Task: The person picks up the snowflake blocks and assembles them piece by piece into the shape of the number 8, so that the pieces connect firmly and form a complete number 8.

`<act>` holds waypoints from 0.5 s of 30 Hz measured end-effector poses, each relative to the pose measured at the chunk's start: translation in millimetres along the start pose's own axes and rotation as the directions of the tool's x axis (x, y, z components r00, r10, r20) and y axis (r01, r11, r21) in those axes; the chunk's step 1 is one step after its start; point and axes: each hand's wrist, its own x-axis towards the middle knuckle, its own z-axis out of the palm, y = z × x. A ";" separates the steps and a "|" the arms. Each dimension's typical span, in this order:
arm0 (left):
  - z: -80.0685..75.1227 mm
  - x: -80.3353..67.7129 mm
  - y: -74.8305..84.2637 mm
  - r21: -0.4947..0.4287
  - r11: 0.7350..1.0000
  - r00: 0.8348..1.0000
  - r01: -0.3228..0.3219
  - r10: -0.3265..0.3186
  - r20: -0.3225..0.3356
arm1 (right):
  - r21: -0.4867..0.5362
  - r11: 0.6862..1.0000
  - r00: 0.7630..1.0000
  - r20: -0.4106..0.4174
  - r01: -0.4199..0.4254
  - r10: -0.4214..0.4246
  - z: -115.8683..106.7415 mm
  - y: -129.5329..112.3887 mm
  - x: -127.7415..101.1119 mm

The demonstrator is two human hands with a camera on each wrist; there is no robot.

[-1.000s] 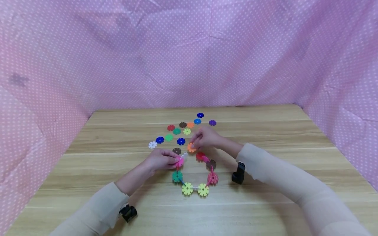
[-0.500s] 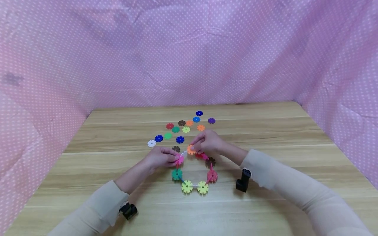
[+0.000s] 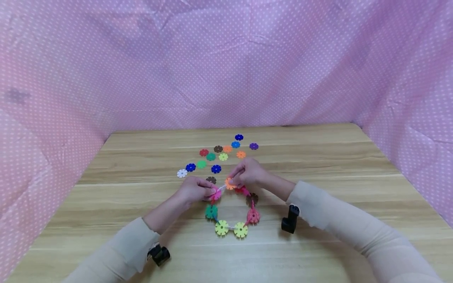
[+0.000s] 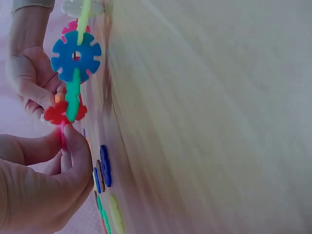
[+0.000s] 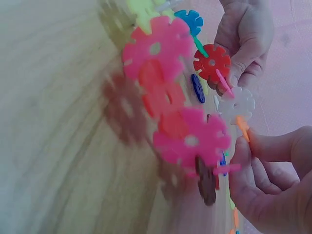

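1. Head view: the ring of discs [image 3: 231, 210] lies on the bench [image 3: 318, 157] in front of me, nearly a full loop. It runs teal, two yellow-green, pink-red, brown, red, then up to the top. My left hand [image 3: 194, 189] pinches the pink disc [image 3: 216, 193] at the top left end. My right hand [image 3: 247, 173] pinches the orange disc [image 3: 230, 183] at the top right end. The white disc between them is barely visible here. I judge the loop is about closed, with only the top joint left to seat. Loose discs [image 3: 219, 157] lie in a scatter farther back, unused.

2. Left wrist view: my thumb and fingers [image 4: 73, 146] are pinched narrow on the thin edge of a disc just under the red disc [image 4: 61, 111]. The chain runs up through a green connector to a blue disc [image 4: 76, 56]. Colours differ from the head view; I can't reconcile them.

3. Right wrist view: my fingers [image 5: 243, 161] pinch an orange edge just below the white disc [image 5: 237, 104]. Whether that joint is fully seated I cannot tell; the near discs are blurred.
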 end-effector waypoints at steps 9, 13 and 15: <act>0.7 1.3 0.1 -0.050 0.999 1.000 0.012 -0.012 -0.009 | 0.011 1.000 0.998 -0.063 0.005 -0.005 5.8 -1.2 -4.9; -1.6 2.2 -0.5 -0.106 0.994 1.000 0.012 -0.011 0.011 | 0.008 1.000 0.999 -0.053 0.011 -0.011 1.6 -2.0 -1.7; -2.1 2.1 -2.0 -0.116 0.993 1.000 0.006 -0.003 0.026 | -0.019 1.000 1.000 -0.022 0.015 -0.015 -1.8 -2.2 0.6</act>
